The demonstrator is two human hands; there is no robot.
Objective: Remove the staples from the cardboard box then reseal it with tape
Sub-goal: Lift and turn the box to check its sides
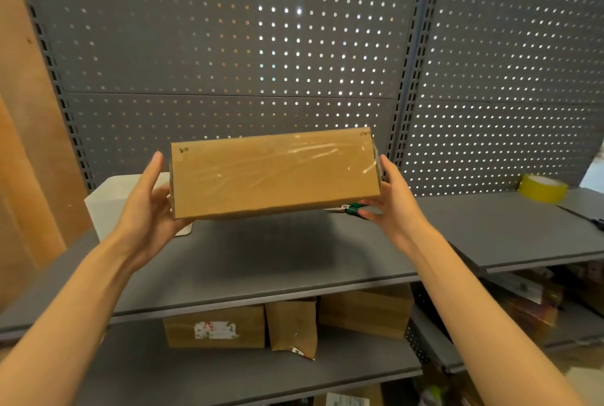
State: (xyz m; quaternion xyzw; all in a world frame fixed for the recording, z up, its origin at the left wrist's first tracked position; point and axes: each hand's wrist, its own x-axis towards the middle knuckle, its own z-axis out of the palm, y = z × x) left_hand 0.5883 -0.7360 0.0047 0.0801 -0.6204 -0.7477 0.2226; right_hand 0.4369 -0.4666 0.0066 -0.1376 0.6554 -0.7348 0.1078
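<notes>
A brown cardboard box [274, 173] hangs in the air above the grey shelf [261, 262], tilted with its broad face toward me. Clear tape shines across that face, and small dark marks sit at its top corners. My left hand [150, 199] presses against the box's left end, and my right hand [392, 196] holds its right end. A green-handled tool [351, 209] lies on the shelf under the box's right corner, partly hidden. A yellow tape roll [542, 188] rests on the shelf at far right.
A white container [111, 206] stands at the shelf's back left, behind my left hand. A grey pegboard wall [261, 46] rises behind. Brown boxes [215, 327] and a paper parcel [292, 327] fill the lower shelf. A dark object [599, 222] lies at the right edge.
</notes>
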